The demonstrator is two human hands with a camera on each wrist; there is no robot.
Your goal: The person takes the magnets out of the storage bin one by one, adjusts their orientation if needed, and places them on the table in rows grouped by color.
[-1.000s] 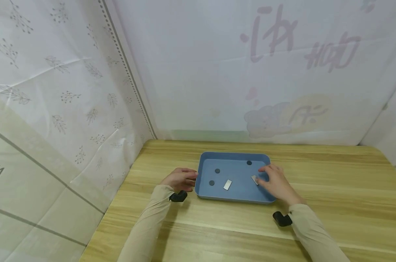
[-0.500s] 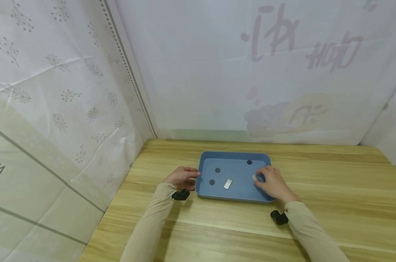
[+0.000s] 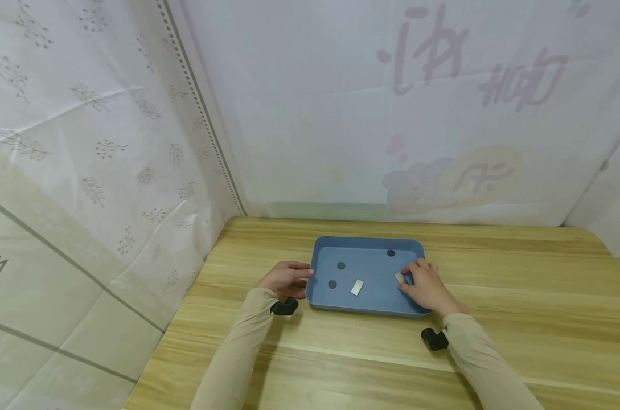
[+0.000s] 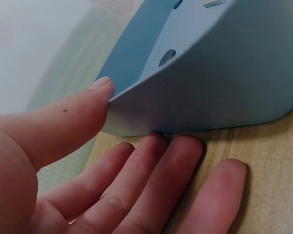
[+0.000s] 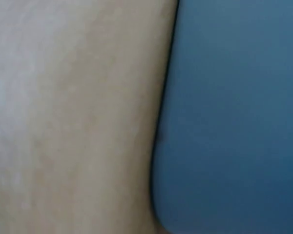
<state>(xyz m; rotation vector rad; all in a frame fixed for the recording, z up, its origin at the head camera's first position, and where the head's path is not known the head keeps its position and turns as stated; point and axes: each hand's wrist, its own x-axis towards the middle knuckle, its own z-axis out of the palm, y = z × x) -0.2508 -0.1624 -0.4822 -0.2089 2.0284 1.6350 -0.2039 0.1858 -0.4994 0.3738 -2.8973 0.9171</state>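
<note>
A shallow blue tray lies on the table. My right hand reaches over its right end, thumb and forefinger pinching a small flat silver rectangular block. That hand does not show in the right wrist view, which holds only the blurred tray wall. My left hand is at the tray's left end. In the left wrist view its thumb touches the rim, and the other fingers extend loosely beside the lower edge. A second silver block rests mid-tray.
Inside the tray sit dark round discs: one at the left back, another disc nearer the front, and a third disc at the back right. Beneath is a wooden table, with a patterned cloth hanging behind it.
My right hand has moved slightly left and its thumb and forefinger have come together on the right-hand silver block. The left hand has shifted a little toward the tray.
</note>
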